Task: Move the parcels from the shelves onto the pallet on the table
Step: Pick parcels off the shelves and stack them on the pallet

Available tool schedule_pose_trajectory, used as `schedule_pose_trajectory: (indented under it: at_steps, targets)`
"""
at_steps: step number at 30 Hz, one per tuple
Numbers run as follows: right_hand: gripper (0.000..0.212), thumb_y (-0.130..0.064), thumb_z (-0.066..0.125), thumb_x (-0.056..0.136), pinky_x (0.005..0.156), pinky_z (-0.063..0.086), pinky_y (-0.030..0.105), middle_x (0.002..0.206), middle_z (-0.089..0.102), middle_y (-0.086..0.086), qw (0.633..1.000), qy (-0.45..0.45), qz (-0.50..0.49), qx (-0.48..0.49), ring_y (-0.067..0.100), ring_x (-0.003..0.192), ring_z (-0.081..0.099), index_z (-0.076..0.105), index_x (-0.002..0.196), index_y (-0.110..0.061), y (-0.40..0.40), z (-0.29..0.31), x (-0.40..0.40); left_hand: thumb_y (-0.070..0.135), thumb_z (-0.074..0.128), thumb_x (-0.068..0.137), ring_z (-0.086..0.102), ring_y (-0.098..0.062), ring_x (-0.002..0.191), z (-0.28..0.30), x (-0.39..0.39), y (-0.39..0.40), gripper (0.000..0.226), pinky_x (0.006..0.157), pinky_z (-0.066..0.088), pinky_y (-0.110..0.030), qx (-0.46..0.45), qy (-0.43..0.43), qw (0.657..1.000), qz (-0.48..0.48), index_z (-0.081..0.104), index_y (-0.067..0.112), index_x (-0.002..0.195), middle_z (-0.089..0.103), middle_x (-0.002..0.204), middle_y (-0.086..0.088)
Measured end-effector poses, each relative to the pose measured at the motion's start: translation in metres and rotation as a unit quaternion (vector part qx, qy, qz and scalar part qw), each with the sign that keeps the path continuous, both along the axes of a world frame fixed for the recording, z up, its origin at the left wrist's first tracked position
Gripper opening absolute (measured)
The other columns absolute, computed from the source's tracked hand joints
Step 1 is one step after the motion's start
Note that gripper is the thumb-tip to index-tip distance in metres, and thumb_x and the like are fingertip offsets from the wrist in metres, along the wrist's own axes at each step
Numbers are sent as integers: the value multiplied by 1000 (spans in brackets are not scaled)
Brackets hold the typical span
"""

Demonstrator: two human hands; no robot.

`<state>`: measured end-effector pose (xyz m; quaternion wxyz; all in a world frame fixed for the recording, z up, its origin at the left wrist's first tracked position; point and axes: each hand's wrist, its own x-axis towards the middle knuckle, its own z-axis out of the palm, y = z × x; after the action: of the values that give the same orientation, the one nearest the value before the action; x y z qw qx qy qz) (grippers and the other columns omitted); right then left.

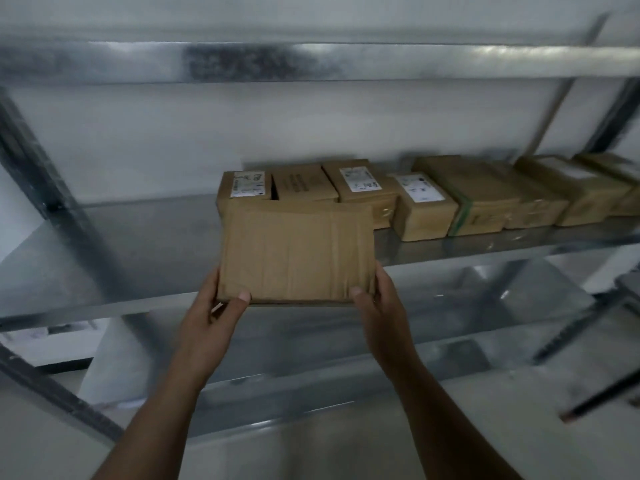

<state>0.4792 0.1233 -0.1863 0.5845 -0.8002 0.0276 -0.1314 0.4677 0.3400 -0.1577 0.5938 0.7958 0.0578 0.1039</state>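
Observation:
A flat brown taped parcel (298,252) sits between both hands in front of the metal shelf (138,244), its near edge past the shelf's front lip. My left hand (211,317) grips its lower left corner, thumb on top. At the lower right corner my right hand (379,306) holds it the same way. Behind it a row of several brown parcels lines the shelf, among them a labelled box (242,188) and a box with a green band (474,199). No pallet or table is in view.
An upper shelf beam (311,62) runs overhead. A lower shelf (311,386) lies beneath the held parcel. A slanted upright (38,161) stands at the left, and dark struts (588,327) cross at the right. The wall behind is white.

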Motion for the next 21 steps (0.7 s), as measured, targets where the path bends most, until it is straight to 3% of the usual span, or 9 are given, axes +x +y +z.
schedule_pose_trajectory:
  at_steps: [2,4,8,10,13,15,17,19,21]
  targets:
    - [29,-28,51,91,73,44,12,109,57,-9,1000,-19,-20,-10,-3,94,55,46,119,-33,-32,2,-16,29,57,91,53,-8,102,-5,-2,-31,52,80,37,-19,8,-2,1000,-27,39,37,139,54,115,14]
    - [21,-22,53,90,66,45,11,94,57,-12,998,-45,-46,-14,-3,85,56,47,103,-38,-63,2,-29,29,56,91,52,-9,103,-7,-5,-62,55,73,37,-12,11,-1,998,-56,36,36,142,54,117,10]
    - [35,-43,51,81,67,49,20,96,57,-8,994,-60,-96,-12,3,85,57,49,114,-31,-118,-2,-58,33,57,90,52,-7,103,-11,-7,-117,56,77,37,-16,15,8,992,-123,35,39,142,54,121,10]
    - [45,-47,52,82,76,52,22,109,58,-8,991,-51,-124,-3,3,98,57,44,124,-38,-143,-6,-71,31,57,90,53,1,98,-11,-4,-143,56,76,37,-13,14,8,987,-159,35,39,141,55,120,12]
    - [65,-52,54,80,87,51,28,124,55,-5,983,-42,-176,20,5,109,55,38,140,-33,-178,-11,-88,29,59,89,52,8,97,-13,0,-182,59,74,36,-6,6,13,977,-212,34,38,142,54,121,13]
    - [63,-45,57,85,85,49,22,127,53,-4,978,-37,-203,29,2,108,54,35,142,-29,-200,-15,-99,27,61,88,52,9,98,-14,3,-208,61,73,37,-6,-2,17,969,-246,34,38,142,54,122,14]
    - [66,-48,56,85,87,51,27,128,50,-3,973,-29,-226,34,5,109,54,32,144,-30,-221,-17,-108,27,62,88,49,14,97,-14,6,-235,61,73,37,-7,-3,20,960,-281,34,40,141,53,120,17]
    - [67,-58,53,81,89,53,36,124,49,-5,967,-21,-254,25,9,110,54,32,142,-37,-243,-18,-118,27,62,87,48,14,98,-15,9,-263,61,75,36,-9,4,20,949,-316,33,44,139,51,120,19]
    - [51,-50,53,84,88,52,33,119,49,-13,963,-30,-268,22,7,108,54,34,131,-51,-266,-15,-126,29,62,86,50,7,104,-19,15,-292,62,81,39,-15,6,19,939,-345,33,46,138,52,123,19]
